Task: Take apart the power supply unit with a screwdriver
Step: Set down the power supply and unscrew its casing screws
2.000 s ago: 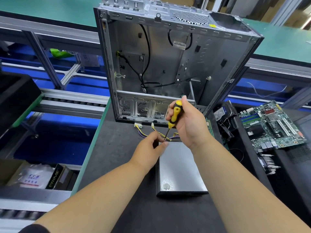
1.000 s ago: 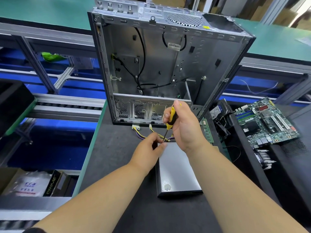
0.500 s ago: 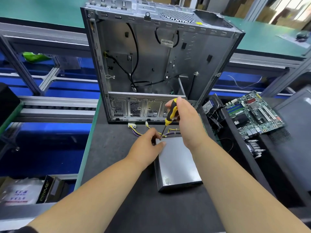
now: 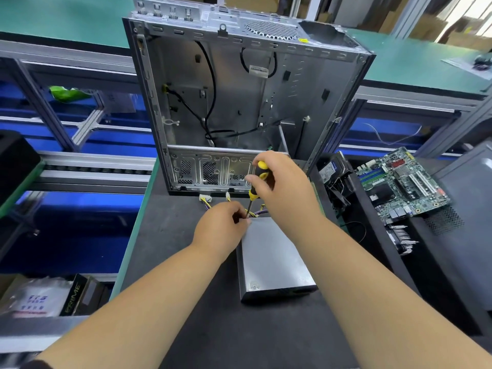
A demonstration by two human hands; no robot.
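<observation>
A grey metal power supply unit (image 4: pixel 271 259) lies flat on the dark bench mat, its yellow and purple cables (image 4: pixel 257 212) trailing from the far end. My right hand (image 4: pixel 283 186) grips the yellow-and-black screwdriver (image 4: pixel 257 183) almost upright, with the tip down at the unit's far left corner. My left hand (image 4: pixel 222 226) sits at that same corner, fingers curled around the screwdriver shaft near the tip. The tip itself and the screw are hidden by my fingers.
An empty open computer case (image 4: pixel 239 107) stands upright just behind the unit. A green motherboard (image 4: pixel 399 182) and a drive with loose parts (image 4: pixel 332 177) lie to the right. A conveyor rail (image 4: pixel 87 166) runs on the left, with boxes (image 4: pixel 48 296) below.
My view has shifted slightly, so the case and bench appear further left and lower. Both hands stay at the unit's far corner; the right hand has turned a little on the handle.
</observation>
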